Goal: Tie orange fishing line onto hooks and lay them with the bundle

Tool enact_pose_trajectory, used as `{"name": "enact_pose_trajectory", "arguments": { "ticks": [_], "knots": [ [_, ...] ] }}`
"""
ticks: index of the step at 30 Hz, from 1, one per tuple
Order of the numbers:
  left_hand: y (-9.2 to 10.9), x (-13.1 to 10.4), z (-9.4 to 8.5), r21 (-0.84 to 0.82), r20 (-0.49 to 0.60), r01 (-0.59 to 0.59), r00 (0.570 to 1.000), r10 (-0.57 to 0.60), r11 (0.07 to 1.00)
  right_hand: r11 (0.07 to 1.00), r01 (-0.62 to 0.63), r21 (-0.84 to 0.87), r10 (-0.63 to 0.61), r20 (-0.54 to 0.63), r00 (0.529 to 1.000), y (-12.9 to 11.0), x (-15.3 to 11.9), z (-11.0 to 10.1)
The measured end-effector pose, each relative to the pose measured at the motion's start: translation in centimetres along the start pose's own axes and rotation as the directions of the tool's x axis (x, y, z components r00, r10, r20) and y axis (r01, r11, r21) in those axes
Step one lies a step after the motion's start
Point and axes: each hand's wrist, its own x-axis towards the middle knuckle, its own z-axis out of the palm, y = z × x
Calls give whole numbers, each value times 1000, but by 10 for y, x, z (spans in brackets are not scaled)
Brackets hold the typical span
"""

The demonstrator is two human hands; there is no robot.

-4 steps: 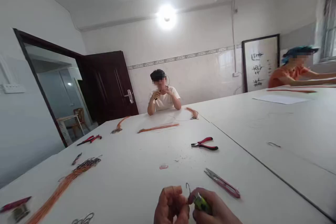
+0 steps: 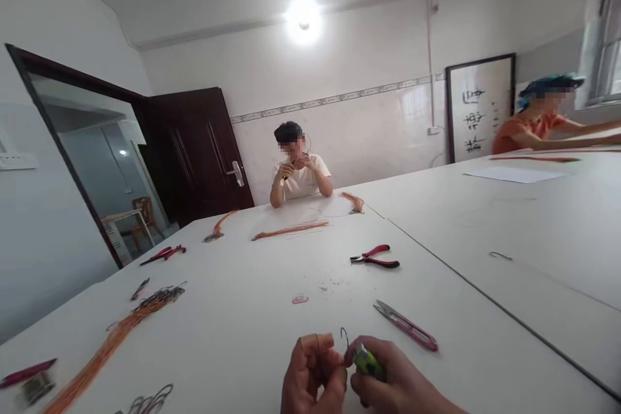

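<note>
**Both hands pinched together at the near counter edge, small hook wire between them**

We see the left hand (image 2: 313, 372) and right hand (image 2: 388, 381) low in view, fingertips meeting. Left hand: fingers curled in, pinching something small; we can't tell exactly what. Right hand: closed around a yellow-green tool (image 2: 367, 362), tip pointing left toward the left fingertips. A thin hook wire (image 2: 345, 336) sticks up right at the junction, roughly upright, curl on top. Both hands are equally near it; it sits between them.

Just beyond the right hand: pink snips (image 2: 406, 326), long axis running from far-left to near-right, right hand nearer. Farther out, red pliers (image 2: 376, 257), lying across. Beyond the left hand, a small pink ring (image 2: 299, 299). Well left of the left hand: orange cord bundle (image 2: 116, 334) on the white counter (image 2: 233, 317).

Two other people sit at the far side, hands their own.
</note>
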Motion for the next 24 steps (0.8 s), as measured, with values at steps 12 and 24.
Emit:
{"name": "enact_pose_trajectory", "arguments": {
  "ticks": [12, 24],
  "knots": [
    [2, -2, -1, 8, 148, -1, 989, 0, 1000, 996, 53, -69, -53, 11, 999, 21, 3, -8],
    [-4, 4, -7, 33, 180, -17, 984, 10, 999, 985, 127, -116, -132, -39, 990, 7, -1, -6]
  ]
}}
